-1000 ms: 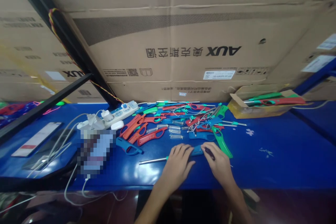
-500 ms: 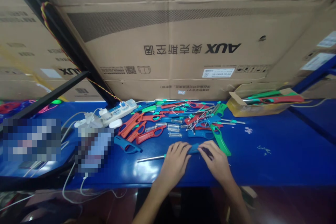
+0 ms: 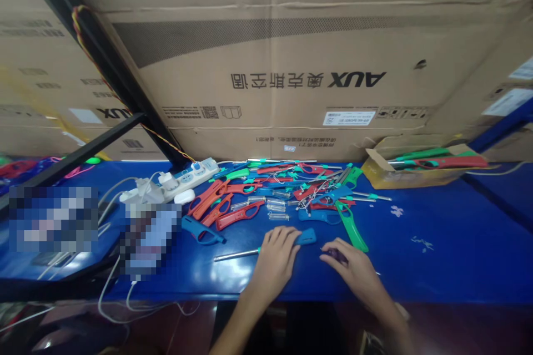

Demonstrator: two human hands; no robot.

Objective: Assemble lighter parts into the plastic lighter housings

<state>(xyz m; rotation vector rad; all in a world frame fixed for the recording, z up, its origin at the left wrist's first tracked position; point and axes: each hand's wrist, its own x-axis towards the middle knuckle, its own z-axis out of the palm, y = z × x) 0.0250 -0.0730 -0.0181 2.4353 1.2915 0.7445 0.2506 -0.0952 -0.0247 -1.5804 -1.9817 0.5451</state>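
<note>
Blue counter (image 3: pixel 437 255) under stacked cartons: left hand (image 3: pixel 275 260), fingers curled, pins a blue lighter (image 3: pixel 306 237) flat, steadying it; right hand (image 3: pixel 356 272), fingers closed, pinches a small dark tool (image 3: pixel 333 255) just beside.

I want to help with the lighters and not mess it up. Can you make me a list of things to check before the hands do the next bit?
1. Left hand presses down on the blue lighter: ok.
2. Metal tube lies flat on the blue table, sticking out left of that hand: ok.
3. Right hand grips a small dark tool: ok, though what tool it is: cannot tell.
4. Tool touching the lighter: not ok, they are apart.
5. Space by the hands: ok in front, but the green handle and the parts pile lie close behind.
</note>
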